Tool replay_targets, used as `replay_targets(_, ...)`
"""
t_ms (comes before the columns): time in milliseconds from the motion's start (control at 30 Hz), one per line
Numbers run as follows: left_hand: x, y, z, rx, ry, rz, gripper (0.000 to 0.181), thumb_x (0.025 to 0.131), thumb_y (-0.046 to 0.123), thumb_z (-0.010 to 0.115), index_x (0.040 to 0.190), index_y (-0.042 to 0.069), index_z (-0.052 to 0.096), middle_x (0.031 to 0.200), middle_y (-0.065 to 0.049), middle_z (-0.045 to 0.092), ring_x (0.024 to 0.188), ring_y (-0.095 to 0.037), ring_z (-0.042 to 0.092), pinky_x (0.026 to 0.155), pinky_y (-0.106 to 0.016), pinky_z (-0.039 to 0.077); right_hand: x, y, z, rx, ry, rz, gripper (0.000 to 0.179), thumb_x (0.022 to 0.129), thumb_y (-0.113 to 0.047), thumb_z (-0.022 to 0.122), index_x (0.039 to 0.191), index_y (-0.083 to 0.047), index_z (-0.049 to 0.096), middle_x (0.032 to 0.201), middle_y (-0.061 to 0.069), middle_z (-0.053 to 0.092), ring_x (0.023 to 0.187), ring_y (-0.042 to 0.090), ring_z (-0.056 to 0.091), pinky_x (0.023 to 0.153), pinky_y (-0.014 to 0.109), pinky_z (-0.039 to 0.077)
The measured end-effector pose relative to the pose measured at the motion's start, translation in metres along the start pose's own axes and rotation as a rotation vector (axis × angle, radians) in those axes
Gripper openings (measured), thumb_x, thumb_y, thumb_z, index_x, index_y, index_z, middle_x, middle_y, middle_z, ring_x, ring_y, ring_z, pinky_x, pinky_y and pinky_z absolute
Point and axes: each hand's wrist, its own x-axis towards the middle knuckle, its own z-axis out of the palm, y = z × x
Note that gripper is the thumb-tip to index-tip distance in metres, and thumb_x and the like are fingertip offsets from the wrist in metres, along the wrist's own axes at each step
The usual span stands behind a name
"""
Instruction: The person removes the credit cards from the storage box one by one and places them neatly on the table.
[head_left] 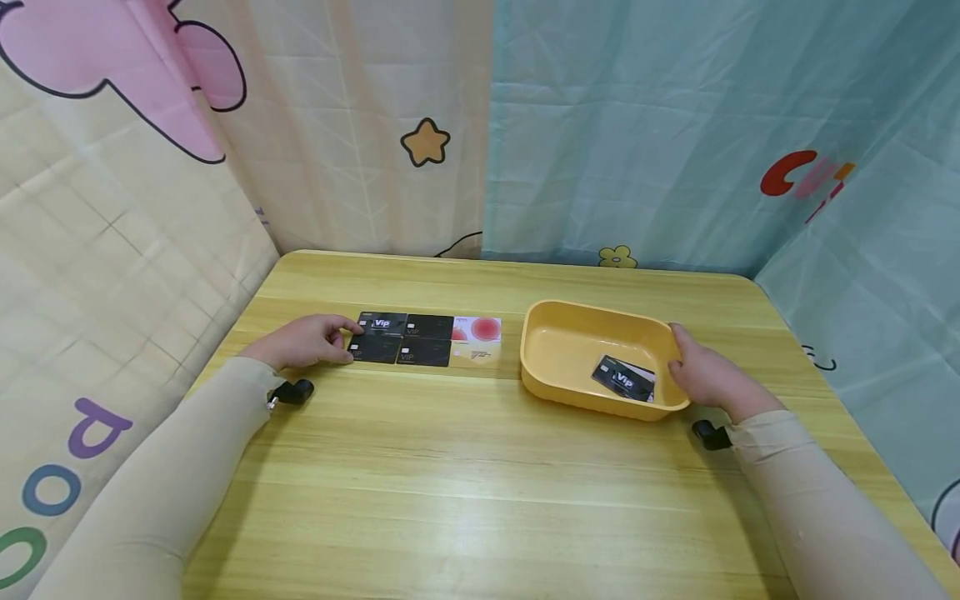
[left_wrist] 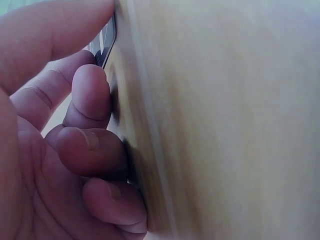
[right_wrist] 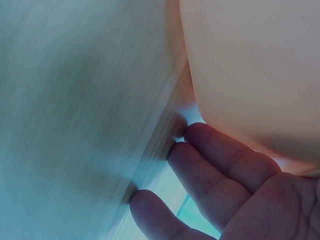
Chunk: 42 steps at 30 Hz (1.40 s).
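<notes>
“Vip” on cards (head_left: pixel 382 323), “ood” on cloth (head_left: pixel 90 333)

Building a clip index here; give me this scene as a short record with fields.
Surface: wood-grain table
Card grid: two rows of three; four black VIP cards, with a white card with a red circle and a yellow card in the right column
Left hand: touches the grid's left edge
Container: yellow plastic bin, right of the grid
Inside bin: black Vip card overlapping something paler, mostly hidden
Right hand: holds the bin's right end
</notes>
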Motion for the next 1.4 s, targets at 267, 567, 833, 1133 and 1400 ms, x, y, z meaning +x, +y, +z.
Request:
replay_targets(267,-0.0003,-0.0009,0.0005,-0.003,0.004,0.006,0.053,0.093,0.023,0.079,0.141,0.007,0.061,0.088,-0.002,0.061,0.079,-0.018,0.054,0.081,-0.036,0.043,-0.0001,-0.0010,-0.0003,0.003,0.003,-0.005,0.070,0.109,-0.013,0.036,0.161,0.012,-0.003,0.144,0.050,0.043,0.104,0.043,0.062,0.086,0.050,0.052)
replay_targets(567,0.0008,-0.0017,0.0013,-0.005,0.008,0.006,0.052,0.094,0.022,0.079,0.140,0.006,0.061,0.088,-0.003,0.062,0.080,-0.019,0.055,0.080,-0.036,0.043,-0.0018,-0.0018,0.0004,-0.004,0.009,-0.008,0.070,0.108,-0.012,0.036,0.161,0.013,-0.002,0.142,0.050,0.043,0.103,0.043,0.062,0.086,0.050,0.052)
replay_targets(833,0.0011,-0.0025,0.0015,-0.002,0.012,0.014,0.052,0.094,0.020,0.078,0.140,0.005,0.061,0.088,-0.003,0.062,0.079,-0.019,0.055,0.077,-0.035,0.043,-0.0005,-0.0010,0.0006,0.008,0.005,-0.006,0.070,0.108,-0.012,0.036,0.161,0.012,-0.003,0.140,0.049,0.045,0.101,0.041,0.064,0.082,0.045,0.053)
replay_targets(1133,0.0019,-0.0044,0.0014,-0.007,0.021,0.000,0.053,0.094,0.023,0.078,0.141,0.006,0.060,0.090,-0.003,0.062,0.080,-0.020,0.055,0.076,-0.035,0.044,-0.0001,-0.0005,0.0007,0.026,0.006,-0.001,0.070,0.108,-0.012,0.037,0.161,0.012,-0.003,0.141,0.049,0.045,0.102,0.042,0.063,0.083,0.046,0.053)
replay_targets(1400,0.0015,-0.0041,0.0020,-0.012,0.024,0.000,0.051,0.095,0.023,0.078,0.140,0.006,0.061,0.089,-0.003,0.061,0.080,-0.020,0.054,0.076,-0.036,0.043,-0.0012,-0.0014,0.0010,0.021,0.013,-0.005,0.070,0.108,-0.011,0.037,0.161,0.012,-0.001,0.143,0.050,0.043,0.104,0.043,0.062,0.086,0.050,0.052)
